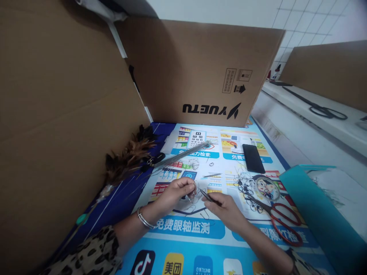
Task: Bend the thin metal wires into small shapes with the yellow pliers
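Observation:
My left hand [183, 188], with a silver bangle at its wrist, is closed in a pinch on a thin wire loop [197, 193]. My right hand [224, 208] grips a slim pointed tool with a dark handle [211, 198]; its kind is unclear. The tool's tip meets or nearly meets the wire just right of my left fingertips. Beyond my hands lie a small pointed metal piece [212, 175] and a tiny dark ring [211, 164]. Loose bits of wire lie on the printed sheet [220, 168] below my hands.
Red-handled scissors [282, 221], a round clear dish [267, 187] and small black loops [242, 187] are at right. A phone [253, 158] lies behind them, a teal box [312, 214] beside. Long wires [186, 152] and brown feathers [129, 149] lie left. Cardboard [200, 72] stands behind.

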Demonstrator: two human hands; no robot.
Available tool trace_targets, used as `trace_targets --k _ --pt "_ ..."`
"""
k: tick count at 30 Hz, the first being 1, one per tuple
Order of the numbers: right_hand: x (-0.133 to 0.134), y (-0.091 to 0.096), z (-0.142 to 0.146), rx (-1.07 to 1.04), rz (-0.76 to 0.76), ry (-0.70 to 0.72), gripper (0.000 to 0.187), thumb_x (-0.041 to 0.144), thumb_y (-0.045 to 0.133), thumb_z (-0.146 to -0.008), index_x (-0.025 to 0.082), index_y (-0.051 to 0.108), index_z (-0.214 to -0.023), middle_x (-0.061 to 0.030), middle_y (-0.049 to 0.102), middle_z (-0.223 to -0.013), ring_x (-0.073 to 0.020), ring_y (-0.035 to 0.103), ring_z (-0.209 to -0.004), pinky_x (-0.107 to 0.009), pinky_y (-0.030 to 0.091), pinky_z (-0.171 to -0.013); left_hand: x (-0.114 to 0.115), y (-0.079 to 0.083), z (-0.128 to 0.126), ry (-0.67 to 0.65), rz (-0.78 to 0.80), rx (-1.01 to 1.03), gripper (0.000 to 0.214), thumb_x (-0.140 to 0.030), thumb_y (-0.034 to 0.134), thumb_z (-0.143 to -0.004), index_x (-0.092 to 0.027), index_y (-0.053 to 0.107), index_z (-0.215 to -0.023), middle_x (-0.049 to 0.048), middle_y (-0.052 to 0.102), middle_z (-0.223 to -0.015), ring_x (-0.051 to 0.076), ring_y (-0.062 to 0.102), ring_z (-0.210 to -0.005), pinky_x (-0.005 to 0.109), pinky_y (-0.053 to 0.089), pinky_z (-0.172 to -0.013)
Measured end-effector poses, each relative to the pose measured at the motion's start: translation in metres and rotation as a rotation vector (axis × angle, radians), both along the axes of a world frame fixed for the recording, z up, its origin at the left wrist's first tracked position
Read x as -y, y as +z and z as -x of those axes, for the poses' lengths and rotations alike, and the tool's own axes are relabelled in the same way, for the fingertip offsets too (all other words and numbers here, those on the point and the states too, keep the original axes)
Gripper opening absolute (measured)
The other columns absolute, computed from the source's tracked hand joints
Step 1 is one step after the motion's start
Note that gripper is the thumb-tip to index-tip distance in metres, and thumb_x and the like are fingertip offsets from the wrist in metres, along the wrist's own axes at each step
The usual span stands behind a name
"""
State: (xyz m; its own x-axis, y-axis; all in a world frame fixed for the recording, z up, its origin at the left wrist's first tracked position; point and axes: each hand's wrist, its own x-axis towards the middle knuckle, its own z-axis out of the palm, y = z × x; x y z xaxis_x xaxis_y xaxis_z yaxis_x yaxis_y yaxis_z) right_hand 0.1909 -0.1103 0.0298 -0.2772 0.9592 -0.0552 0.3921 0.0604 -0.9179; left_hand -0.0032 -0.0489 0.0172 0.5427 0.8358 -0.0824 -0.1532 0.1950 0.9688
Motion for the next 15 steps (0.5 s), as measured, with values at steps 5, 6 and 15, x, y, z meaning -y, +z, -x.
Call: trace_targets --k 5,6,15 --pt "0.0025 -0.0018 0.0041 0.114 -0.097 0.005 0.031 0.043 0.043 -0.084 0.017 0.056 -0.072 0.002 0.047 -0.063 -0.0103 0.043 -0.059 -0.02 0.032 -0.053 0.0016 0.002 -0.0012 -0.045 0.052 0.054 0.02 -0.032 0.057 -0.079 -0.013 0.055 -0.074 0.0012 0.055 -0.065 0.01 0.049 -0.057 0.022 0.038 -0.056" --pt "0.0027 -0.002 0.0044 0.129 -0.112 0.009 0.03 0.042 0.044 -0.085 0.017 0.054 -0.07 0.0023 0.047 -0.062 -0.0101 0.043 -0.058 -0.02 0.031 -0.053 0.0017 0.0021 -0.0013 -0.055 0.056 0.056 0.02 -0.032 0.057 -0.079 -0.013 0.055 -0.074 0.0011 0.055 -0.065 0.009 0.049 -0.057 0.022 0.038 -0.056" --pt "0.0013 -0.0072 0.0033 0.21 -0.185 -0.009 0.027 0.037 0.045 -0.085 0.018 0.047 -0.065 0.0028 0.047 -0.063 -0.0101 0.044 -0.058 -0.02 0.03 -0.053 0.0024 -0.0008 -0.0016 -0.066 0.101 0.047 0.023 -0.035 0.059 -0.077 -0.013 0.054 -0.076 0.0 0.052 -0.061 0.009 0.047 -0.054 0.021 0.037 -0.054"
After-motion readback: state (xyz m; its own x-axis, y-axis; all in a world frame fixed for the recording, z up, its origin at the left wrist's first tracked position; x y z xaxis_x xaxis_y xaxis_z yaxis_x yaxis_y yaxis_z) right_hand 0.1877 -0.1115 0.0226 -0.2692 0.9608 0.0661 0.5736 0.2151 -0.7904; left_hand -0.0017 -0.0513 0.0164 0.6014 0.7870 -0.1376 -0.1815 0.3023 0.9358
